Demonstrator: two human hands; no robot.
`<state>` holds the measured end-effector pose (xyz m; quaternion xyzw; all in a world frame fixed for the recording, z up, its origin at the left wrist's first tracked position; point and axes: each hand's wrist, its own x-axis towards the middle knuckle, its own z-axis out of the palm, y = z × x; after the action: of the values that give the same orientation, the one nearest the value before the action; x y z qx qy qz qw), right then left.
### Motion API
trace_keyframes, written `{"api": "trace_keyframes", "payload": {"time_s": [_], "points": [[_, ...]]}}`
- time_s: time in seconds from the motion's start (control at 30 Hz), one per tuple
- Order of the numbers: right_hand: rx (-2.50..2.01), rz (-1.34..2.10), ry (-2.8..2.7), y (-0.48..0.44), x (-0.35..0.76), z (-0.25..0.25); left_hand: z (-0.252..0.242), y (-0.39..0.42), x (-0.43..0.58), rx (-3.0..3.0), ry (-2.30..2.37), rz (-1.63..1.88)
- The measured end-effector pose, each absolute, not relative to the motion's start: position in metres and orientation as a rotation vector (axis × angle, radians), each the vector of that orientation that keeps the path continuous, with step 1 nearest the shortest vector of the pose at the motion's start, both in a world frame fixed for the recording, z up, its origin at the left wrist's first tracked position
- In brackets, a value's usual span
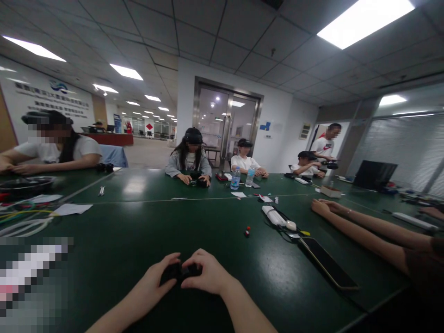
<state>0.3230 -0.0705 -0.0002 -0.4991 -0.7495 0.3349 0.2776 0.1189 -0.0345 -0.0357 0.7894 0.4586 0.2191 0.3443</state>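
Note:
Low in the middle of the head view, my left hand (157,277) and my right hand (210,274) face each other over the green table (121,245). Between them is a small black object (175,273), dark and partly covered by my fingers. My left thumb and fingers curve round its left side, while those of my right hand close on its right side. Whether it is one piece or two, I cannot tell. Further out on the tabletop stands a small red-and-black item (247,231).
To the right lie a white power strip (274,216) with cables and a dark phone (328,262). A neighbour's forearms (360,226) rest beyond it. Two water bottles (235,179) stand further back. Cables (27,224) and paper (72,209) lie at left. Several people sit around the table.

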Motion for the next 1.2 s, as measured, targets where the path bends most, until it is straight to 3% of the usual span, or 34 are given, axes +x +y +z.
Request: {"api": "trace_keyframes", "payload": {"time_s": [0.63, 0.87, 1.2], "points": [[-1.344, 0.718, -2.084, -0.073, 0.310, -0.004, -0.024, -0.035, 0.118, 2.031, 1.128, 0.515], [-1.278, 0.723, -1.220, -0.061, 0.324, -0.001, -0.017, -0.038, 0.119, 2.021, 1.138, 0.511], [-1.231, 0.836, -0.943, -0.048, 0.343, -0.014, -0.014, -0.039, 0.115, 2.035, 1.140, 0.467]]}}
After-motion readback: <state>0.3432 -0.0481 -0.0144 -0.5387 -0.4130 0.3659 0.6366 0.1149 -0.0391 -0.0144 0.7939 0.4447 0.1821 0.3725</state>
